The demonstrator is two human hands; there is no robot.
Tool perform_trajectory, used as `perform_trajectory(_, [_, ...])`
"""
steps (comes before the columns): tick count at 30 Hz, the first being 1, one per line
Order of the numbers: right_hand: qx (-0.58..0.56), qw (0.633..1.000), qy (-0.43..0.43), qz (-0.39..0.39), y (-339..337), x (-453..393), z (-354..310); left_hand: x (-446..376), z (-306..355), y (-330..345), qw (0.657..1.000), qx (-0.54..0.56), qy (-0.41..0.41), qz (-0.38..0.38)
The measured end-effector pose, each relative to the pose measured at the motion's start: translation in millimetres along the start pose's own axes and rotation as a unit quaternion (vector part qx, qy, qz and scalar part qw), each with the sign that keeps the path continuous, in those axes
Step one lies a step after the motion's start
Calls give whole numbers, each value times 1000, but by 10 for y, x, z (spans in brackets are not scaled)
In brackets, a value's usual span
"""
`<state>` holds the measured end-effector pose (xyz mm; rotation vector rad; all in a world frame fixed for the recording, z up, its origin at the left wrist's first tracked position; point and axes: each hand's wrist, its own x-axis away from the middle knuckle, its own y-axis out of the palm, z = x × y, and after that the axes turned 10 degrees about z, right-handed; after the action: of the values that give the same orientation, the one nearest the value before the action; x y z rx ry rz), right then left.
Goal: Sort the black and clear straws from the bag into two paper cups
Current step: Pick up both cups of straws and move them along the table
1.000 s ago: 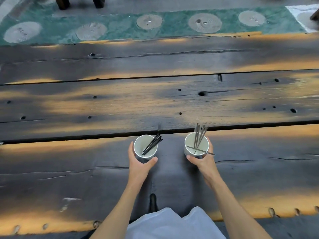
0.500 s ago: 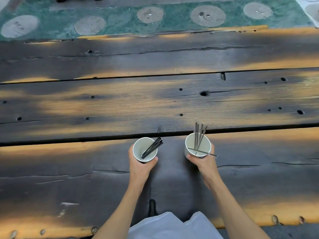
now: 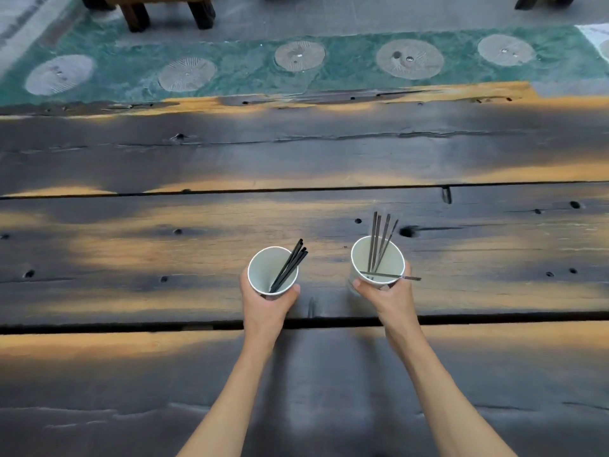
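Both hands are out over the dark plank table (image 3: 164, 374), each wrapped around a white paper cup. The left hand (image 3: 265, 308) curls its fingers around the left cup (image 3: 263, 268), which holds the black straws (image 3: 290, 265) — a bundle leaning toward the cup's right rim. The right hand (image 3: 385, 296) grips the right cup (image 3: 362, 258), where the clear straws (image 3: 379, 239) stand nearly upright at the far side — one more lies across the near rim, its end poking out to the right.
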<state>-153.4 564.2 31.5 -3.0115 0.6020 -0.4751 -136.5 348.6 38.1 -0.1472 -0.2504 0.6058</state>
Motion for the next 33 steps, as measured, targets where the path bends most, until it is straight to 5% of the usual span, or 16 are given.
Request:
perform_trajectory(17, [2, 997, -73, -1, 1297, -2062, -569, -2139, 451, 1111, 995, 63, 40, -63])
perform_trajectory(33, [20, 997, -77, -5, 1713, -2798, -268, -2926, 187, 1573, 995, 51, 74, -50])
